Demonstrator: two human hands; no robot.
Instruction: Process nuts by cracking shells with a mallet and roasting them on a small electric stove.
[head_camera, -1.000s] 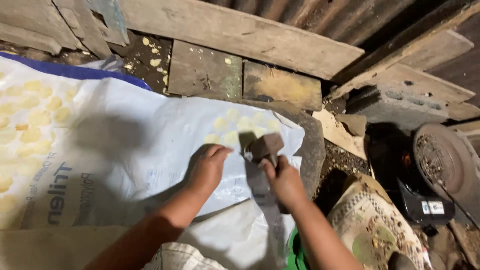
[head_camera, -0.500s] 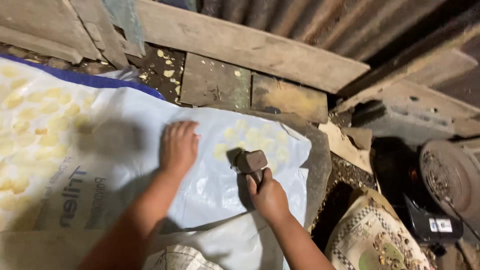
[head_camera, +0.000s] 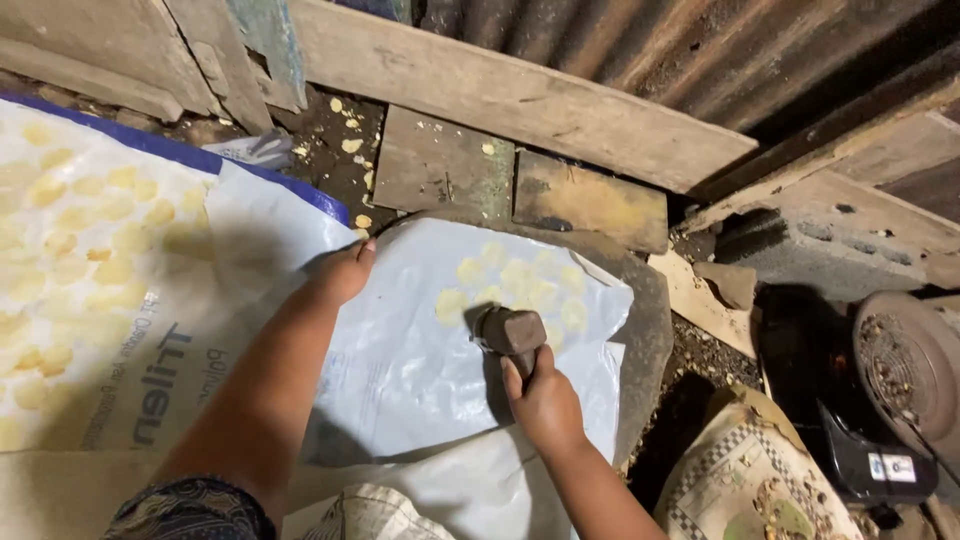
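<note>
- Near right: right hand closed around hammer handle; long axis near-to-far, head resting on plastic sheet.
- Sheet covers flat stone, yellow flattened pieces beneath.
- Left hand open, pressing sheet's left edge.
- Far: wooden plank, corrugated wall.
</note>
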